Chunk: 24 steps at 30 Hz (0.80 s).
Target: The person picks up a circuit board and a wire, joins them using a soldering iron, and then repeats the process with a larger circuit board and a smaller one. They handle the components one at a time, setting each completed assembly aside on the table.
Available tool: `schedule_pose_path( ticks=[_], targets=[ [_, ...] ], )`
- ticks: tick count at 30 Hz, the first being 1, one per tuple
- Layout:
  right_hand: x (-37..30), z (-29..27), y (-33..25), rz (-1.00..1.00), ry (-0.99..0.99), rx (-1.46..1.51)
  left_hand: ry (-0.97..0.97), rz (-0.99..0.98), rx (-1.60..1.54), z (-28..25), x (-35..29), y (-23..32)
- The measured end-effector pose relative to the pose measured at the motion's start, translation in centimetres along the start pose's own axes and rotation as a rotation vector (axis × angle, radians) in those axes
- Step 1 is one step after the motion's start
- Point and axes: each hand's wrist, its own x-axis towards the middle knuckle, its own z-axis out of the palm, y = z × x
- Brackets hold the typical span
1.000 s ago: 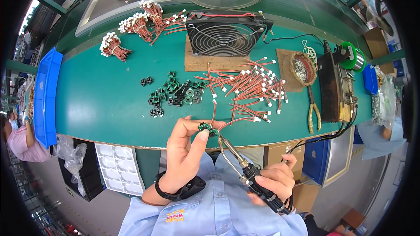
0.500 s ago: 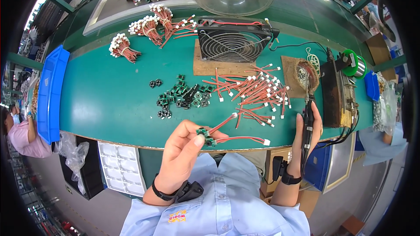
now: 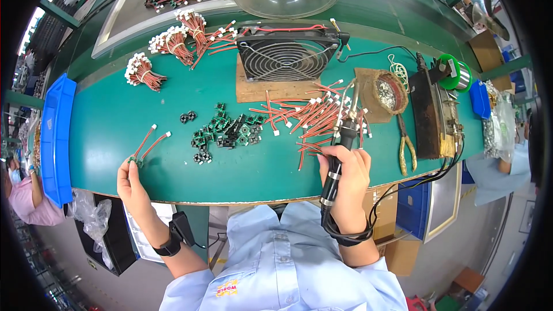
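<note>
At the left part of the green bench, my left hand (image 3: 135,187) pinches a small green circuit board (image 3: 136,160) between thumb and fingertips. Two red wire leads (image 3: 151,145) with white plugs rise from that board. My right hand (image 3: 349,181) is wrapped round a black soldering iron (image 3: 347,132), its metal tip end pointing away from me over a spread of red wire leads (image 3: 314,116). Left of those leads lies a loose heap of green and black circuit boards (image 3: 230,128). The iron's cable loops over my right wrist.
A black fan (image 3: 288,55) stands at the back. To the right are a round tin (image 3: 391,93) of metal bits, pliers (image 3: 406,147), a dark soldering unit (image 3: 431,115) and a green solder reel (image 3: 459,75). Bundled leads (image 3: 144,73) lie back left, near a blue bin (image 3: 57,138).
My left hand has moved left across the bench with the board and its leads. My right hand has swung the soldering iron left from beside the tin, uncovering the pliers.
</note>
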Motion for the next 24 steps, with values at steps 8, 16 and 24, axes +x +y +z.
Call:
schedule_pose_path(
  ticks=[8, 16, 24],
  targets=[
    [0.0, 1.2, 0.3, -0.063, -0.028, -0.015, 0.204, 0.392, 0.766, 0.4, -0.5, 1.1],
    [-1.7, -2.4, -2.4, -0.047, -0.202, 0.473, -0.742, 0.418, 0.136, 9.2, -9.5, 11.4],
    [-2.6, -4.0, -3.2, 0.012, -0.354, 0.630, -0.922, 0.483, -0.034, 11.4, -11.6, 11.1]
  ],
)
